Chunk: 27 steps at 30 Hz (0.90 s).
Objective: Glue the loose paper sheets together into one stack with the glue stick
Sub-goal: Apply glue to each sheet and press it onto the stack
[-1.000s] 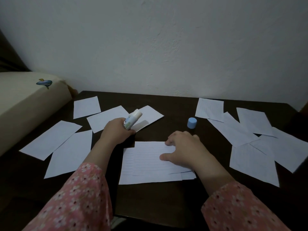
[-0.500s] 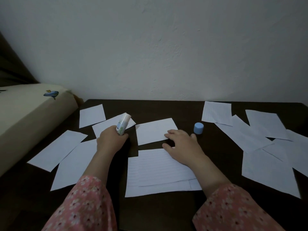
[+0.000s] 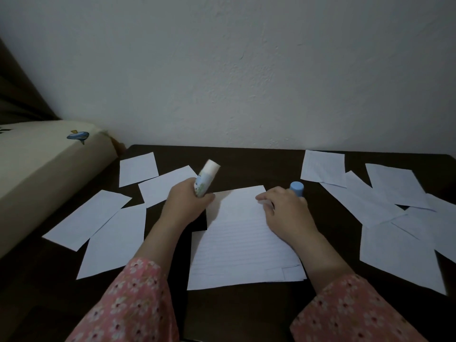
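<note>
A stack of lined paper sheets (image 3: 237, 253) lies in the middle of the dark table (image 3: 246, 159). A blank sheet (image 3: 237, 201) overlaps the stack's far end. My right hand (image 3: 286, 211) rests on that sheet's right edge with fingers on the paper. My left hand (image 3: 185, 203) grips the uncapped glue stick (image 3: 206, 177), its white tip pointing up and away, just left of the sheet. The blue cap (image 3: 296, 188) stands upright behind my right hand.
Several loose white sheets (image 3: 108, 225) lie spread on the table's left side, and several more sheets (image 3: 385, 201) overlap on the right. A cream cushioned edge (image 3: 49, 164) borders the table at left. A white wall rises behind.
My right hand has slid the blank sheet from the far middle of the table toward me onto the stack. My left hand with the glue stick shifted slightly right.
</note>
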{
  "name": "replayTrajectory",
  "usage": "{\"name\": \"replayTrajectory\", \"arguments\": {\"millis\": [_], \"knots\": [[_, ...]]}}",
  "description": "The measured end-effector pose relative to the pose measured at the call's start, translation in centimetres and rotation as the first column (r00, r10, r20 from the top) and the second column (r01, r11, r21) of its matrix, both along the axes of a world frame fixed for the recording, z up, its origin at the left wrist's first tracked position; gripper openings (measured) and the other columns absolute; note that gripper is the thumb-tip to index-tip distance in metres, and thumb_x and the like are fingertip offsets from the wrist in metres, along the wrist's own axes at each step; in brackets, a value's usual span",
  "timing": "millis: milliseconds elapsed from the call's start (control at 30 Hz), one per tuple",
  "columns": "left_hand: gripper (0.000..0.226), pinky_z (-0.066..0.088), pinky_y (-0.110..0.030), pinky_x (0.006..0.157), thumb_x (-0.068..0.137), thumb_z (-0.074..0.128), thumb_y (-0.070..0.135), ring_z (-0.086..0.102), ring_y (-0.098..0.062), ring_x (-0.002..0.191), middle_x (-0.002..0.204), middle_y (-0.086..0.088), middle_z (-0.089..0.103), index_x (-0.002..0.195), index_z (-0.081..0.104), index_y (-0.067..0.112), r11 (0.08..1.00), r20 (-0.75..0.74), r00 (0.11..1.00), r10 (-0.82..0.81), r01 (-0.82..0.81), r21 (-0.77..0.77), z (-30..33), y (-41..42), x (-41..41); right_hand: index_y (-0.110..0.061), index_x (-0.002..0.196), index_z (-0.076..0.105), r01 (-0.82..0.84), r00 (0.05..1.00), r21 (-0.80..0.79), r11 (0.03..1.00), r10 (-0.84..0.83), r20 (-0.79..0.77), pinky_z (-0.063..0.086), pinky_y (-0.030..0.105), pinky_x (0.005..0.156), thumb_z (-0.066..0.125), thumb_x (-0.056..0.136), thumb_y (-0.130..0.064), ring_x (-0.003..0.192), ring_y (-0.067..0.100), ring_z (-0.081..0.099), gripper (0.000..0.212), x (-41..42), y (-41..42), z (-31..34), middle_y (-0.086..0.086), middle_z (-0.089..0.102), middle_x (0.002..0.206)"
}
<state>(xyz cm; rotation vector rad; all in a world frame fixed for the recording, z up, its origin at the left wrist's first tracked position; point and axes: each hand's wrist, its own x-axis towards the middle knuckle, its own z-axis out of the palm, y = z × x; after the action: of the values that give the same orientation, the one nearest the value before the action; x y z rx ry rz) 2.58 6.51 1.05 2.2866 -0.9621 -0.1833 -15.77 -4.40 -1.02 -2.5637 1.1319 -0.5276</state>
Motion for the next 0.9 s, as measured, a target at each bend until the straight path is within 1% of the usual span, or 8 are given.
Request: {"name": "replayTrajectory", "arguments": {"millis": [67, 167, 233, 533, 633, 733, 833, 900], "knots": [[0.043, 0.048, -0.030, 0.074, 0.074, 0.077, 0.042, 0.058, -0.012, 0.087, 0.096, 0.004, 0.062, 0.108, 0.061, 0.022, 0.992, -0.022, 0.995, -0.102, 0.103, 0.074, 0.0, -0.4, -0.9, -0.034, 0.126, 0.058, 0.007, 0.998, 0.022, 1.000, -0.006, -0.070, 0.035, 0.036, 0.101, 0.051, 0.096, -0.028, 0.121, 0.012, 0.043, 0.032, -0.6, -0.6, 0.0, -0.011, 0.051, 0.132], [0.047, 0.054, -0.039, 0.082, 0.068, 0.081, 0.043, 0.061, -0.015, 0.089, 0.096, 0.004, 0.064, 0.105, 0.060, 0.024, 0.977, -0.025, 0.992, -0.126, 0.128, 0.173, -0.5, -1.0, -1.4, -0.035, 0.130, 0.055, -0.017, 0.990, 0.080, 0.997, 0.028, -0.135, 0.030, 0.038, 0.102, 0.051, 0.095, -0.037, 0.127, 0.012, 0.036, 0.034, -1.3, -0.9, 0.1, -0.013, 0.045, 0.137], [0.044, 0.054, -0.042, 0.083, 0.069, 0.081, 0.041, 0.062, -0.016, 0.089, 0.096, 0.003, 0.066, 0.105, 0.061, 0.024, 0.983, -0.034, 0.993, -0.109, 0.113, 0.145, -0.7, -1.2, -1.3, -0.035, 0.133, 0.052, -0.039, 0.987, 0.108, 0.993, 0.055, -0.153, 0.028, 0.039, 0.103, 0.051, 0.095, -0.040, 0.129, 0.012, 0.033, 0.038, -1.5, -0.8, 0.1, -0.013, 0.041, 0.140], [0.039, 0.048, -0.041, 0.092, 0.083, 0.069, 0.042, 0.058, -0.019, 0.101, 0.107, -0.001, 0.065, 0.112, 0.057, 0.020, 0.990, 0.127, 0.989, -0.081, 0.066, 0.123, -1.5, -2.2, -1.6, -0.037, 0.136, 0.048, -0.067, 0.981, 0.147, 0.987, 0.092, -0.172, 0.024, 0.040, 0.107, 0.056, 0.090, -0.051, 0.134, 0.011, 0.027, 0.049, -2.4, -0.9, 0.1, -0.014, 0.036, 0.146], [0.040, 0.051, -0.038, 0.084, 0.083, 0.067, 0.045, 0.059, -0.018, 0.097, 0.105, -0.002, 0.065, 0.111, 0.057, 0.019, 0.993, 0.126, 0.989, -0.082, 0.071, 0.091, -1.6, -2.1, -1.5, -0.037, 0.140, 0.044, -0.073, 0.979, 0.128, 0.989, 0.096, -0.180, 0.022, 0.040, 0.108, 0.051, 0.092, -0.052, 0.137, 0.011, 0.024, 0.050, -2.5, -1.0, -0.1, -0.017, 0.033, 0.150], [0.040, 0.045, -0.026, 0.069, 0.085, 0.064, 0.044, 0.056, -0.015, 0.093, 0.105, -0.001, 0.059, 0.113, 0.052, 0.019, 0.991, -0.008, 0.992, -0.126, 0.125, -0.041, -0.7, -2.1, -1.7, -0.037, 0.140, 0.044, -0.076, 0.984, 0.102, 0.992, 0.092, -0.155, 0.021, 0.039, 0.107, 0.042, 0.098, -0.048, 0.137, 0.010, 0.024, 0.043, -2.4, -1.3, -0.4, -0.017, 0.034, 0.149], [0.038, 0.042, -0.028, 0.073, 0.094, 0.054, 0.036, 0.054, -0.015, 0.099, 0.115, -0.001, 0.052, 0.125, 0.038, 0.021, 0.972, -0.250, 0.943, -0.221, 0.192, -0.133, 0.5, -2.2, -2.2, -0.037, 0.135, 0.050, -0.077, 0.992, 0.083, 0.994, 0.085, -0.097, 0.024, 0.036, 0.103, 0.041, 0.100, -0.041, 0.132, 0.008, 0.028, 0.037, -2.2, -1.6, -0.9, -0.017, 0.039, 0.144], [0.041, 0.044, -0.028, 0.074, 0.096, 0.051, 0.035, 0.055, -0.015, 0.099, 0.118, -0.001, 0.051, 0.131, 0.033, 0.022, 0.961, -0.270, 0.927, -0.261, 0.224, -0.160, 0.7, -2.2, -2.6, -0.037, 0.131, 0.054, -0.072, 0.995, 0.067, 0.995, 0.076, -0.069, 0.024, 0.036, 0.103, 0.044, 0.099, -0.040, 0.130, 0.007, 0.029, 0.034, -2.2, -1.7, -1.3, -0.018, 0.041, 0.141]]}}
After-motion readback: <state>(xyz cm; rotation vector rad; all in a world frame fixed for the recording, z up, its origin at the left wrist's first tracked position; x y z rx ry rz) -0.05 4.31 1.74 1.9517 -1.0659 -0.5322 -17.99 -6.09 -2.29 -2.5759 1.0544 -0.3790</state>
